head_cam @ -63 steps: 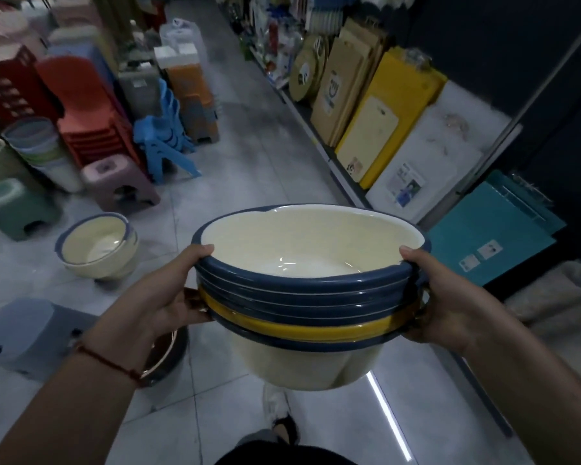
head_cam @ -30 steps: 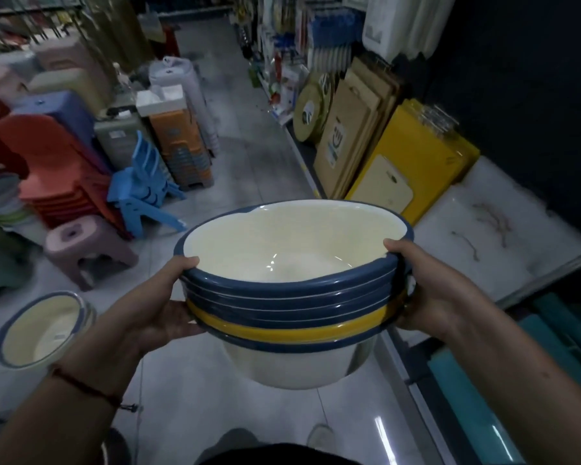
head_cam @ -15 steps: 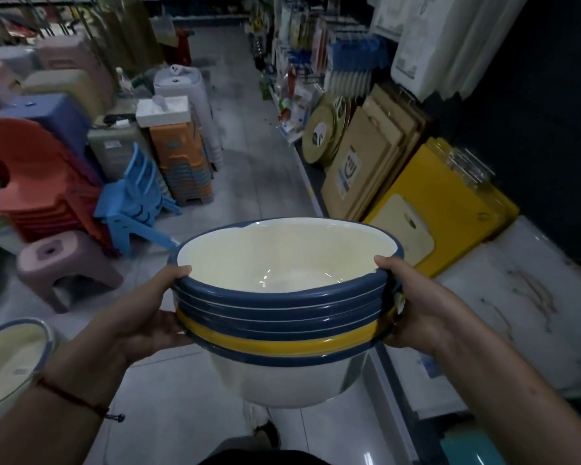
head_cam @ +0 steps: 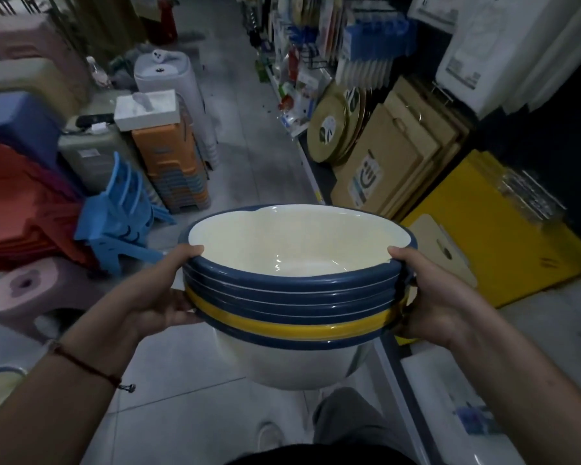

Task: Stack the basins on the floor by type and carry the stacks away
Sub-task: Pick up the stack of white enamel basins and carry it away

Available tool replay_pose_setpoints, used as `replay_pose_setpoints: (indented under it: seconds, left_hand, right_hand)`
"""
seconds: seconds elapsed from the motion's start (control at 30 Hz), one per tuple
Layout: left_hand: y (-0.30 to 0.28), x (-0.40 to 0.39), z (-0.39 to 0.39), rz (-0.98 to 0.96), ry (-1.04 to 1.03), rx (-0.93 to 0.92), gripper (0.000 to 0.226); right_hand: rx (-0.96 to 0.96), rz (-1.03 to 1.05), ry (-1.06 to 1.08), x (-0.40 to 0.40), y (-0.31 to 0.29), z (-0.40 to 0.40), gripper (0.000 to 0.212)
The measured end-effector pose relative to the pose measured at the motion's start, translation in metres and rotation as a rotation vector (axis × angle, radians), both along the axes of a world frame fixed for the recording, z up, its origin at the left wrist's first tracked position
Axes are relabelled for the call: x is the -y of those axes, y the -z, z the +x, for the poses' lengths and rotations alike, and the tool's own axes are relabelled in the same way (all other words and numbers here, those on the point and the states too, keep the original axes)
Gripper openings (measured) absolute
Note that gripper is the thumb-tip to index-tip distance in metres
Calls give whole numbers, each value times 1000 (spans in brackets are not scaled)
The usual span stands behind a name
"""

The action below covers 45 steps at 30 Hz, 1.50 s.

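Stacked stools [head_cam: 168,162] and leaning boards [head_cam: 393,169] are flanking a bare floor aisle [head_cam: 249,156] running ahead.

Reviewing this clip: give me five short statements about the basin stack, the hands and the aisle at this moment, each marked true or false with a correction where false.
1. Both hands hold the basin stack off the floor. True.
2. Every rim in the stack is blue. False: one yellow rim sits among the blue ones.
3. The left hand has its thumb over the top rim. True.
4. The right hand hangs free at the person's side. False: it grips the stack's right side.
5. The blue chairs stand to the right of the stack. False: they are on the left.
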<state>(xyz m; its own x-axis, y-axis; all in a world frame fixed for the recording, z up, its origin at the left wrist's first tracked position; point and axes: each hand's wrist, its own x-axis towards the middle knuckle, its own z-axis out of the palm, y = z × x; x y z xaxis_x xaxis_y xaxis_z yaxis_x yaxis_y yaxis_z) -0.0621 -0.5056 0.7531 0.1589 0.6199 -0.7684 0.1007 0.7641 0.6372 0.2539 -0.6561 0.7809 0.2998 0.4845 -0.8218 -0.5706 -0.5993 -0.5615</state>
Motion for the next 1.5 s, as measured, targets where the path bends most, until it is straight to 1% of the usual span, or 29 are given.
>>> replay_pose_setpoints:
  seconds: [0.13, 0.23, 0.27, 0.37, 0.43, 0.53, 0.6, 0.7, 0.83, 0.9, 1.03, 1.13, 1.2, 1.33, 1.5]
  left_hand:
    - [8, -61, 34, -9, -31, -10, 87]
    - [11, -109, 65, -17, -58, -30, 101]
    - [11, -124, 77, -30, -67, -38, 100]
    - [9, -171, 116, -46, -78, -66, 76]
    - [6, -200, 137, -64, -96, -76, 67]
    - [8, -241, 154, -104, -129, -54, 69]
    - [7, -268, 162, -118, -149, -11, 75]
    - [7, -312, 172, -110, -189, 5, 72]
    - [13, -381, 178, -114, -226, 26, 67]
    - [20, -421, 177, -112, -237, 30, 67]
    - [27, -502, 169, -108, -232, 43, 76]
    - [18, -558, 162, -92, -202, 70, 83]
    - [13, -593, 159, -73, -189, 50, 79]
    - [5, -658, 168, -34, -136, 39, 55]
    - [0, -732, 202, -17, -128, -5, 44]
  right_hand:
    - [-1, 2, 4, -69, 11, 34, 35]
    - [-33, -4, 17, -125, 17, 65, 33]
    - [-47, -9, 17, -143, 17, 76, 33]
    - [-97, -13, 33, -194, 12, 109, 30]
    - [-127, 4, 11, -228, 6, 128, 29]
    - [-135, 10, -22, -279, 4, 153, 29]
    - [-136, 25, -72, -314, 3, 164, 36]
    - [-122, 26, -110, -369, 4, 176, 44]
    - [-104, -30, -127, -447, 4, 180, 38]
    - [-88, -44, -134, -486, 6, 177, 39]
    - [-47, -71, -109, -566, 4, 164, 33]
    - [-77, -53, -101, -619, -6, 158, 32]
    - [-95, -54, -87, -649, -9, 157, 31]
    - [-95, -26, -91, -705, -8, 165, 29]
    - [-86, -34, -92, -781, 2, 193, 30]
